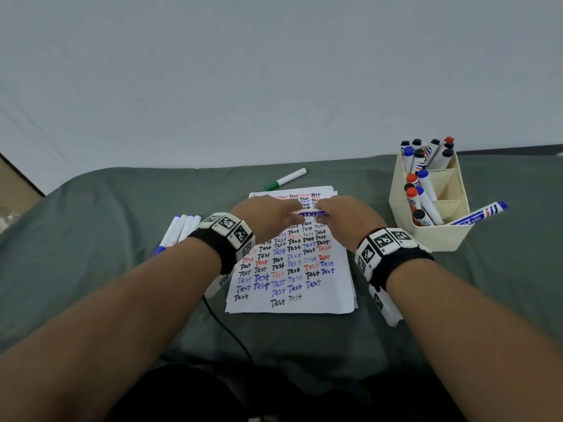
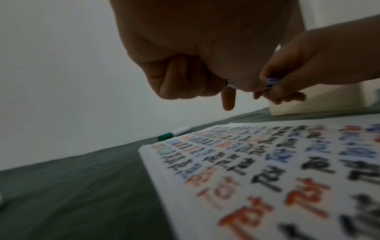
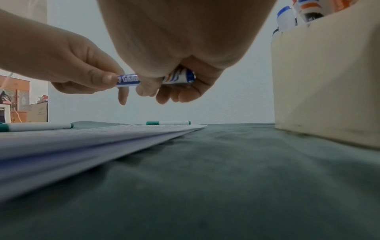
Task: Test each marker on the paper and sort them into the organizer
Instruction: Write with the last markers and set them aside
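Our left hand (image 1: 268, 216) pinches one end of blue marker (image 3: 128, 80), right hand (image 1: 341, 216) grips other end — held level above paper (image 1: 291, 269). We judge uncapping or recapping; cannot tell which. Organizer (image 1: 438, 236) waits right.

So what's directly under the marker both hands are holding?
The paper, its rows of "Test" words; the marker is held clear above it. The left hand and right hand cover some rows.
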The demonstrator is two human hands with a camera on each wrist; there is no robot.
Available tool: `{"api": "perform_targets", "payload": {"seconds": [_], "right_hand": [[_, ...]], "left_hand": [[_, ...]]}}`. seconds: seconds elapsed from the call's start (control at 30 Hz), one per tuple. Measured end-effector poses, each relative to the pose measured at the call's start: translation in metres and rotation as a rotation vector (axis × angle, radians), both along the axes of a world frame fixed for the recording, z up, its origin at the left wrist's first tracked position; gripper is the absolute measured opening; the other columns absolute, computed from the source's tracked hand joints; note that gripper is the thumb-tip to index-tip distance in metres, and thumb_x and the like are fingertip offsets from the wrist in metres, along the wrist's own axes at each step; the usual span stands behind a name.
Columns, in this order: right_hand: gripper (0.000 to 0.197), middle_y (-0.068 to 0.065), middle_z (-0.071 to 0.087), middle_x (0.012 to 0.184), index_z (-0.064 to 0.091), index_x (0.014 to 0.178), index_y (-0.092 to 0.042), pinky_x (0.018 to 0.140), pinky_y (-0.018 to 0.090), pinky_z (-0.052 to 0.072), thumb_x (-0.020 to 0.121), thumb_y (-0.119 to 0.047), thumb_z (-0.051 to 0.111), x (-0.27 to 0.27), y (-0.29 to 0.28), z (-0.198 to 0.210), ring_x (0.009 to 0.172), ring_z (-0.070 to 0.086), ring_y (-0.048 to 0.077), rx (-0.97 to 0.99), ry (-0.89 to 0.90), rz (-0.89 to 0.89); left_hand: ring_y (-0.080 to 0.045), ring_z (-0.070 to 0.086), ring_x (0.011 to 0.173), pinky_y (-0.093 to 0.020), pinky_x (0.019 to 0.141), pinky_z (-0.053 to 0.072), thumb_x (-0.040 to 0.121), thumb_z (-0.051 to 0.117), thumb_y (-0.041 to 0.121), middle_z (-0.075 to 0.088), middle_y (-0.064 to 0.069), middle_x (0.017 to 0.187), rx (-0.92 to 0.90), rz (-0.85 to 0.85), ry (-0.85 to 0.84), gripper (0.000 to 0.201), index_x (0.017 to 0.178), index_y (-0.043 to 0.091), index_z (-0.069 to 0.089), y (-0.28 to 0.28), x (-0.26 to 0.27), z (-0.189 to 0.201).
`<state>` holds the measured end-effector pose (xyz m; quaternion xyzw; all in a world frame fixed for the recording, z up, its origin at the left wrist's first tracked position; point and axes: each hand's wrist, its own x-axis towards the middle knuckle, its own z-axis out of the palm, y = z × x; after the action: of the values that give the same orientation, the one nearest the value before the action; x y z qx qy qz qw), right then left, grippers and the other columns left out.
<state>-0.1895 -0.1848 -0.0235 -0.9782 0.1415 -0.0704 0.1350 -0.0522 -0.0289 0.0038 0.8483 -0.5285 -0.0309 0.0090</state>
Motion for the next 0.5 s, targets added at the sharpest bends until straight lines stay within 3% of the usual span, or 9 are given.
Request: {"api": "perform_targets", "payload": {"seconds": [0.03,0.1,0.17,0.2,0.27,0.33,0.43,0.5], "right_hand": [[0.015,0.0,0.057,0.09,0.061,0.107,-0.016,0.07,0.036,0.046,0.104,-0.027,0.051,0.0,0.0,0.0,0.09,0.062,0.026,-0.015,0.006,0.002],[0.02,0.003,0.061,0.097,0.06,0.114,-0.015,0.073,0.036,0.048,0.105,-0.029,0.049,0.0,-0.001,-0.001,0.096,0.064,0.028,-0.038,0.034,-0.011],[0.029,0.005,0.063,0.119,0.055,0.133,-0.019,0.083,0.041,0.053,0.106,-0.029,0.048,-0.001,-0.001,-0.003,0.104,0.064,0.03,-0.001,0.011,-0.036],[0.037,0.003,0.061,0.125,0.046,0.143,-0.027,0.084,0.043,0.055,0.106,-0.027,0.047,-0.002,0.0,-0.003,0.102,0.065,0.03,0.022,-0.028,-0.043],[0.057,0.0,0.055,0.115,0.023,0.152,-0.045,0.071,0.043,0.058,0.105,-0.02,0.046,-0.006,0.003,-0.002,0.082,0.065,0.027,0.016,-0.106,-0.022],[0.064,-0.002,0.051,0.105,0.023,0.15,-0.05,0.058,0.038,0.056,0.104,-0.011,0.045,-0.007,0.003,-0.001,0.064,0.058,0.02,-0.018,-0.141,-0.019],[0.044,-0.001,0.052,0.11,0.043,0.147,-0.034,0.063,0.033,0.05,0.106,-0.02,0.044,-0.007,0.004,0.0,0.071,0.057,0.018,-0.044,-0.148,-0.042],[0.051,0.0,0.054,0.125,0.039,0.15,-0.031,0.071,0.031,0.049,0.102,-0.038,0.053,-0.008,0.006,0.001,0.084,0.057,0.016,0.027,-0.174,-0.014]], "left_hand": [[-0.008,0.054,0.073,-0.026,0.057,0.035,0.092,0.041,0.074,0.057,0.016,0.083,-0.005,0.046,0.031,0.045,0.116,0.039,0.054,0.004,0.007,0.0],[-0.01,0.055,0.084,-0.031,0.072,0.048,0.067,0.047,0.093,0.055,0.014,0.095,-0.022,0.137,0.095,0.084,0.135,0.043,0.044,0.014,0.021,0.001],[-0.016,0.055,0.093,-0.038,0.083,0.05,0.054,0.06,0.092,0.049,0.009,0.103,-0.11,0.247,0.207,0.115,0.149,0.039,0.023,0.027,0.034,-0.004],[-0.017,0.054,0.095,-0.037,0.084,0.047,0.06,0.069,0.083,0.048,0.007,0.105,-0.165,0.301,0.268,0.115,0.152,0.036,0.017,0.033,0.041,-0.008],[-0.019,0.057,0.089,-0.034,0.08,0.043,0.085,0.073,0.054,0.055,0.001,0.098,-0.226,0.395,0.32,0.091,0.151,0.023,0.019,0.043,0.056,-0.016],[-0.025,0.057,0.079,-0.034,0.075,0.041,0.098,0.058,0.025,0.061,-0.009,0.091,-0.196,0.438,0.22,0.055,0.144,0.012,0.031,0.052,0.067,-0.018],[-0.027,0.055,0.087,-0.033,0.076,0.039,0.098,0.056,0.014,0.064,-0.016,0.109,-0.067,0.442,0.111,0.033,0.127,0.007,0.043,0.062,0.081,-0.013],[-0.026,0.057,0.095,-0.03,0.078,0.039,0.095,0.065,0.016,0.064,-0.013,0.116,0.056,0.414,0.09,0.028,0.119,0.01,0.052,0.064,0.089,-0.007]]}}
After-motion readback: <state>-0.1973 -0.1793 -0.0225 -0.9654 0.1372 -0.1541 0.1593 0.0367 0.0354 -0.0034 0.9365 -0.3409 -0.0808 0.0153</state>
